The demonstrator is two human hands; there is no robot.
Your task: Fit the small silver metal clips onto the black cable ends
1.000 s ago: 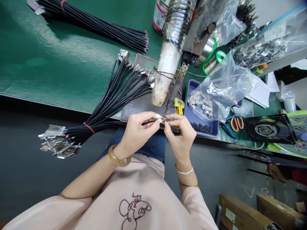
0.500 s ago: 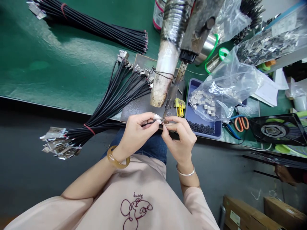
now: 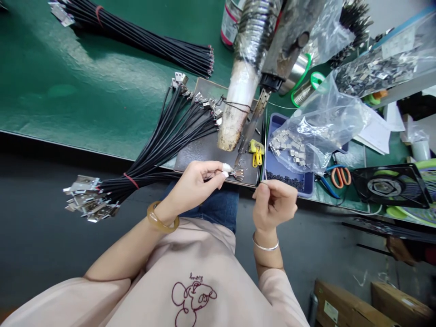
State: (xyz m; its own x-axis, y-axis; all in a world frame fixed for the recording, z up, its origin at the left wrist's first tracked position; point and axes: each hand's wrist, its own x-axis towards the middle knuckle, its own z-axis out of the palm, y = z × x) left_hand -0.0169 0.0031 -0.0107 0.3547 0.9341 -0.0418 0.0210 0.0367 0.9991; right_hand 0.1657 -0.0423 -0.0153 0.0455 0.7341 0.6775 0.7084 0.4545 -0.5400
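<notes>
My left hand (image 3: 195, 184) pinches a thin black cable with a small metal terminal (image 3: 237, 174) at its end, held just under the tip of the mounted soldering iron (image 3: 254, 119). My right hand (image 3: 274, 204) is a little to the right and apart from it, fingers curled in; whether it holds anything I cannot make out. A tied bundle of black cables with metal terminals (image 3: 150, 150) fans across the dark metal plate (image 3: 204, 152) to the left.
A blue tray (image 3: 272, 165) holds a plastic bag of metal clips (image 3: 306, 136) and small black pieces. Yellow clips (image 3: 255, 152), orange-handled scissors (image 3: 337, 175), a fan (image 3: 384, 186), solder spools and a second cable bundle (image 3: 143, 38) lie on the green bench. Cardboard boxes (image 3: 344, 304) stand on the floor.
My right hand has let go of the terminal and drawn back to the right and down. The left hand still holds the cable at the iron's tip.
</notes>
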